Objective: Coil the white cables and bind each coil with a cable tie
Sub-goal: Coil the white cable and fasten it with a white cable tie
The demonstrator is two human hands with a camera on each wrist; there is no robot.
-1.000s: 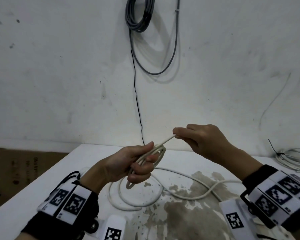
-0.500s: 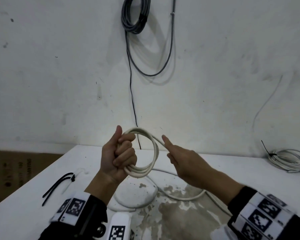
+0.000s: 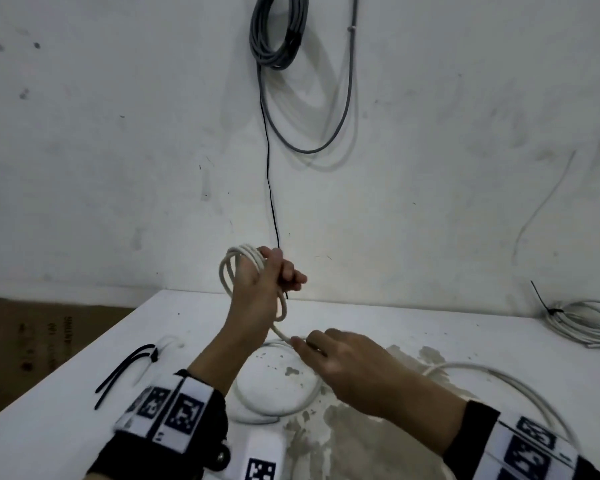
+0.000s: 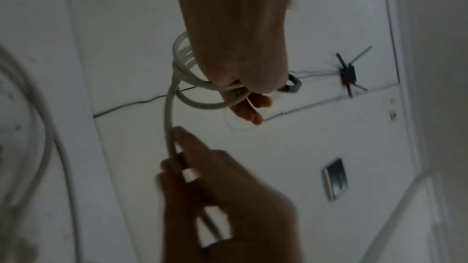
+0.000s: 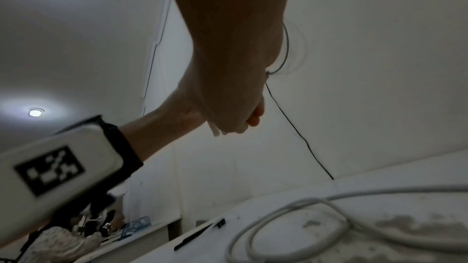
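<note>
On the white table [image 3: 66, 403], against a scuffed white wall [image 3: 118, 150] hung with a grey cable bundle [image 3: 278, 32]: loose white cable [image 3: 274, 408] lying in one wide loop on the stained surface, then trailing off to the right toward the near edge. Far right, by the wall, a finished coil [image 3: 582, 322] already bound with a black tie. Left of the loop, two spare black cable ties [image 3: 125, 370], well apart from both hands. Above the table, raised upright, the left hand [image 3: 260, 292] with fingers curled tight round the growing coil [image 3: 227, 271], several turns stacked, the ring standing roughly vertical and hanging out to the left of the fist. Lower and to the right, the right hand [image 3: 347, 365] pinching the free run of cable between thumb and fingertips [image 4: 187, 143], just below the coil. Between the two, one short taut stretch, its long axis slanting up and left from the pinch into the left fist. Judged from this: coiling midway, much slack unwound on the table; next turn calling for the right hand, the nearer to the slack, to draw up and over toward the left fist. Binding not yet begun on this coil.
</note>
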